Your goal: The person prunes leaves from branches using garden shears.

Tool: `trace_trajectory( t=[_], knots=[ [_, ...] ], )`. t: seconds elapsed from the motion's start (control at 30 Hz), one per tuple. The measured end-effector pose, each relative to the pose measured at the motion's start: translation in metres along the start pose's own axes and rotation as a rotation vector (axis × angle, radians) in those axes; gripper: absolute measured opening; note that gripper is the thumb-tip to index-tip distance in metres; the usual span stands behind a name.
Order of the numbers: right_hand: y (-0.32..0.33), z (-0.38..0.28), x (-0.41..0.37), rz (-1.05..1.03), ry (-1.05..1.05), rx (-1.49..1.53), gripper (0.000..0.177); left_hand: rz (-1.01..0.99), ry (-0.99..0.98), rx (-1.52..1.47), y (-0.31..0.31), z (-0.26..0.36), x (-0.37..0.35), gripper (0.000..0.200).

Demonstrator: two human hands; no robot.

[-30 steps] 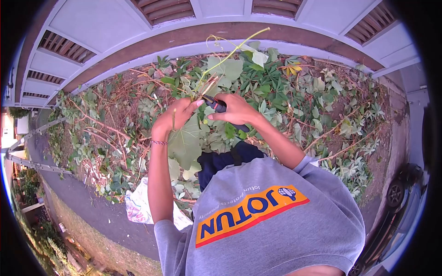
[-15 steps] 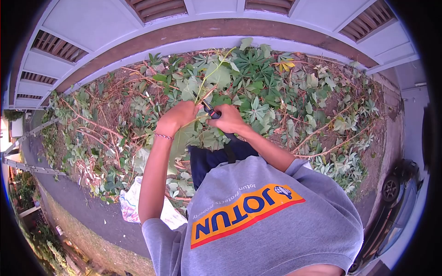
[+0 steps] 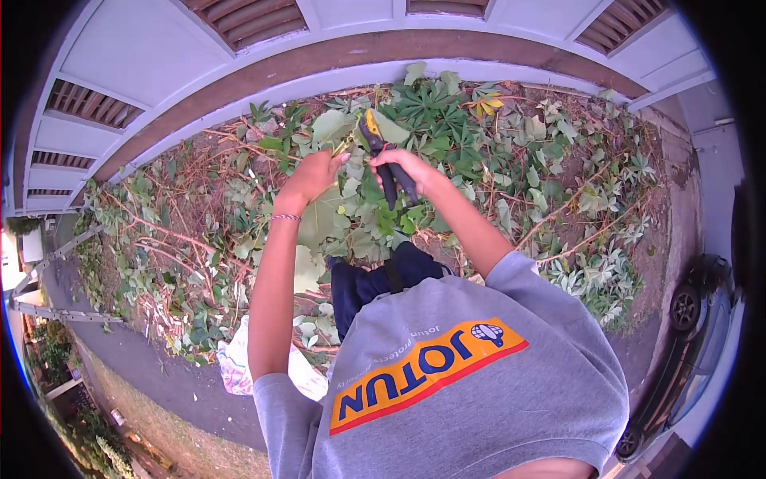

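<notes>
My right hand [image 3: 408, 168] is closed around dark-handled pruning shears [image 3: 372, 132] with yellow near the jaws. Their head points away from me, and the two handles hang apart below my fingers. To the left, my left hand [image 3: 316, 174] grips a thin green stem [image 3: 341, 147] close to the shears. Large pale leaves [image 3: 331, 125] surround the stem, one on each side of the shears' head. A broad leaf [image 3: 319, 219] hangs just beneath my left wrist, which wears a braided bracelet.
Cut branches [image 3: 171, 230] and leaves cover the bed around my legs. A low brown-and-white wall [image 3: 351, 54] with louvred vents curves along the far side. Beside my left elbow lies a white sack [image 3: 234, 363]; a ladder [image 3: 60, 311] stands far left, a car [image 3: 686, 351] right.
My right hand has lifted the shears up and away from me, showing their yellow head and both handles. The long upright shoot above my left hand no longer shows there.
</notes>
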State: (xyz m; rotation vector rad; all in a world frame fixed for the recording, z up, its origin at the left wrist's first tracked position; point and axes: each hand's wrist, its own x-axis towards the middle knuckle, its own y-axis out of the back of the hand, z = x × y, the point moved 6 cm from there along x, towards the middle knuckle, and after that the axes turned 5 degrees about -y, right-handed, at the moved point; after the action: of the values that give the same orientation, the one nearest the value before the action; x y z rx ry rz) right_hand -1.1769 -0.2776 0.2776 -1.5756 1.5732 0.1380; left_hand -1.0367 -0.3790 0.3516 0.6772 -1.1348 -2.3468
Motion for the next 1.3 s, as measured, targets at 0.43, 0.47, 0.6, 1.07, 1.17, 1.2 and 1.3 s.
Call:
trace_trajectory(
  t=[0.43, 0.47, 0.6, 1.07, 1.17, 1.2, 1.3],
  knots=[
    [0.015, -0.026, -0.023, 0.212, 0.286, -0.444, 0.024, 0.245, -0.025, -0.231, 0.041, -0.014, -0.047, 0.036],
    [0.001, -0.02, -0.025, 0.115, 0.279, -0.473, 0.025, 0.245, -0.022, -0.231, 0.041, -0.014, -0.051, 0.036],
    [-0.047, -0.009, -0.037, 0.097, 0.329, -0.753, 0.045, 0.293, -0.001, -0.46, 0.048, -0.003, -0.067, 0.033],
    [-0.075, -0.046, -0.03, 0.256, 0.342, -0.574, 0.033, 0.228, -0.01, -0.459, 0.044, -0.008, -0.08, 0.035],
    [-0.061, -0.046, -0.029, 0.286, 0.466, -0.206, 0.041, 0.259, 0.037, -0.49, 0.047, -0.006, -0.089, 0.035],
    [-0.055, -0.043, -0.028, 0.286, 0.468, -0.207, 0.041, 0.282, 0.03, -0.496, 0.05, -0.005, -0.089, 0.035],
    [-0.048, -0.039, -0.036, 0.35, 0.529, -0.573, 0.042, 0.302, 0.015, -0.499, 0.054, -0.004, -0.089, 0.035]
  ],
)
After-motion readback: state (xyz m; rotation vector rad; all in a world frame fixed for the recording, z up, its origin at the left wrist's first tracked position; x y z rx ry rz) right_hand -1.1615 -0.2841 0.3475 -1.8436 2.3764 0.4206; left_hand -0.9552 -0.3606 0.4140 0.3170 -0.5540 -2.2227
